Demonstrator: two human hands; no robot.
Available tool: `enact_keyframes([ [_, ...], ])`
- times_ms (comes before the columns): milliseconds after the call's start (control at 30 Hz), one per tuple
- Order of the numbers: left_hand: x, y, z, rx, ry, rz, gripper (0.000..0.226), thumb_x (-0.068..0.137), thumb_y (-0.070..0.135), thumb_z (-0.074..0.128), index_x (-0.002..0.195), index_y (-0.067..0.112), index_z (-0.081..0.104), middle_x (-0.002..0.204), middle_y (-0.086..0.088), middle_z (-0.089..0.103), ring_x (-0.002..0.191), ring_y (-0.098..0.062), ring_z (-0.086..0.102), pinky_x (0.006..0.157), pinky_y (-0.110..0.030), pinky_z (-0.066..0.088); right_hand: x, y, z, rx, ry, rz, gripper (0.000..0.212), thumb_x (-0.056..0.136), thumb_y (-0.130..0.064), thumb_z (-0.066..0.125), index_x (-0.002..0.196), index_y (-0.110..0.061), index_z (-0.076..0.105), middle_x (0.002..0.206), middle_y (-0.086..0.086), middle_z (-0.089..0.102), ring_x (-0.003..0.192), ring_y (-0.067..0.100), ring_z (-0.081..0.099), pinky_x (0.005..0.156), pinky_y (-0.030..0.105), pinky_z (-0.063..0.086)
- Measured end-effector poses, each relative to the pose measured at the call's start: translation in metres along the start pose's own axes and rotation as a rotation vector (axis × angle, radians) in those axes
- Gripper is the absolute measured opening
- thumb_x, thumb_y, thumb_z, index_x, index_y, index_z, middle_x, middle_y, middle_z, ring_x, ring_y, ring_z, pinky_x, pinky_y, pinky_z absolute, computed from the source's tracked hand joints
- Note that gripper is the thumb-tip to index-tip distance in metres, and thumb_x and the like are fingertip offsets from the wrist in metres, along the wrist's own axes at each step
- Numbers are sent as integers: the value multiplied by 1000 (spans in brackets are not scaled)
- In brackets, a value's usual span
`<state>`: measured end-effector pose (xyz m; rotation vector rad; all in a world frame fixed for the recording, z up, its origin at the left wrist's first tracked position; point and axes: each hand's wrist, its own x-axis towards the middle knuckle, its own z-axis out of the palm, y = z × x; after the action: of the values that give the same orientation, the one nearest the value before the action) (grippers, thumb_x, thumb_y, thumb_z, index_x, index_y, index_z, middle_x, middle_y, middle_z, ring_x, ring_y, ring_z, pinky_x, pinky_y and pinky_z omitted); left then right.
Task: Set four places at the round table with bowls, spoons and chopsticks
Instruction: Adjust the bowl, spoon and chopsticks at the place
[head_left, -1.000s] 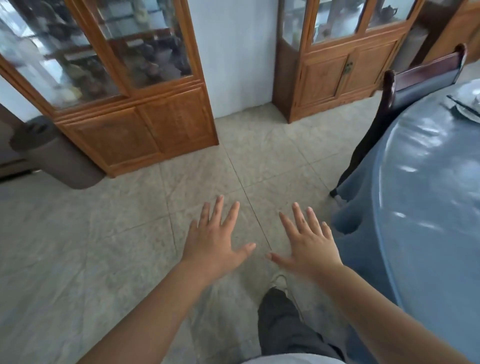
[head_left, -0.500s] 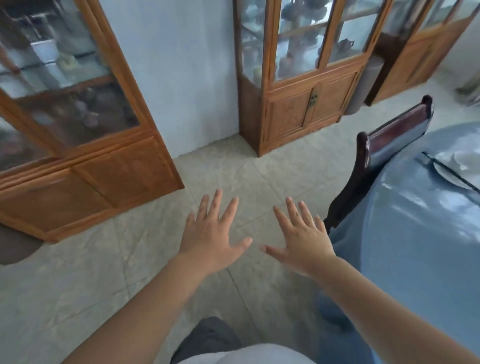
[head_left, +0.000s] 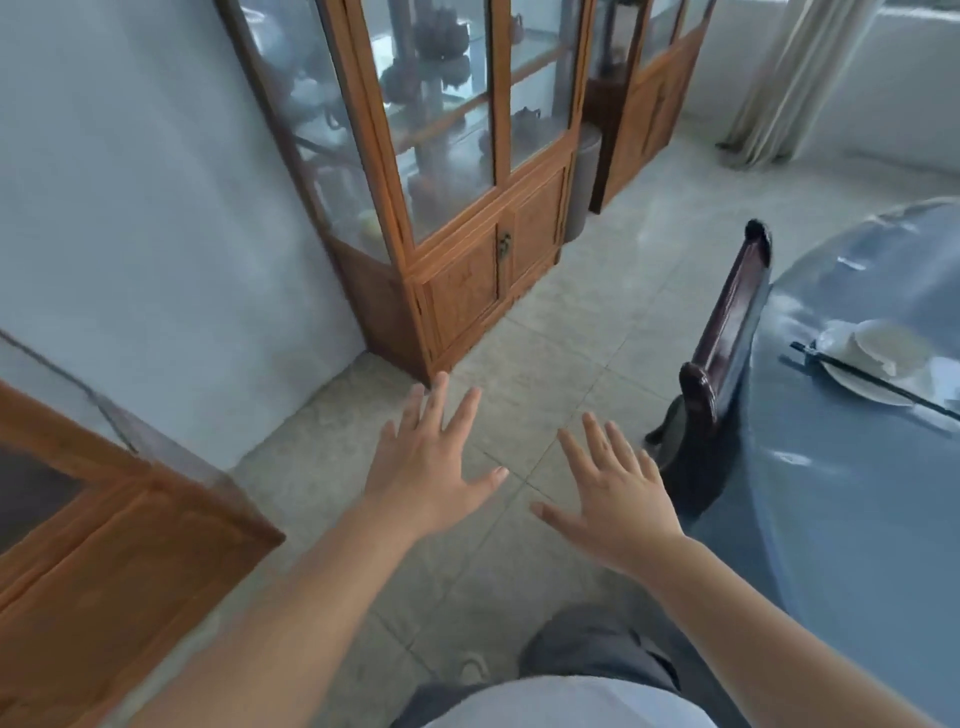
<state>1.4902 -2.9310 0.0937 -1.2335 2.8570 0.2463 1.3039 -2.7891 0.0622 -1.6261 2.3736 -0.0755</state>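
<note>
1. Left hand: lower centre of the frame, palm down over the tiled floor; its grip is spread, fingers straight and fanned, holding nothing.
2. Right hand: just right of the left hand, apart from it; its grip is likewise spread, fingers straight, thumb pointing toward the left hand, touching nothing.
3. Round desk: right edge of the frame, covered by a glossy blue-grey cloth that hangs down at its near edge.
4. Place setting, right middle of the frame, on the desk: a white plate carries a white bowl; a second white piece sits on the plate to the left of the bowl, too blurred to name.
5. Chopsticks: dark pair lying slantwise across the plate, in front of the bowl, their ends running past the plate rim on both sides.
6. Chair: dark wooden backrest standing against the desk's left edge, between the hands and the place setting.
7. Glass-fronted wooden cabinet: upper centre, against the pale wall; dark ware shows dimly on its shelves.
8. Second cabinet: lower left, only its wooden corner in view.
9. Third cabinet: upper right of centre, with a grey cylinder standing between it and the first.
10. Curtain: upper right corner, hanging to the floor.
11. Dark trouser leg: bottom centre, below the hands.
</note>
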Motion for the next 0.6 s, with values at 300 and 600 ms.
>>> enact_keyframes([
  [300, 203, -12, -2, 31, -95, 169, 98, 72, 85, 18, 151, 36, -13, 162, -2, -18, 149, -29, -7, 116, -56, 20, 158, 58, -22, 52, 3, 171, 99, 73, -89, 10, 153, -35, -12, 160, -2, -24, 148, 23, -18, 119, 49, 4],
  [600, 403, 11, -41, 63, -132, 322, 94, 77, 82, 23, 150, 38, -17, 161, 1, -21, 149, -25, -14, 117, -54, 11, 320, 138, -91, 53, 49, 227, 94, 81, -83, 23, 153, -33, -10, 163, 0, -17, 150, 24, -9, 120, 48, 5],
])
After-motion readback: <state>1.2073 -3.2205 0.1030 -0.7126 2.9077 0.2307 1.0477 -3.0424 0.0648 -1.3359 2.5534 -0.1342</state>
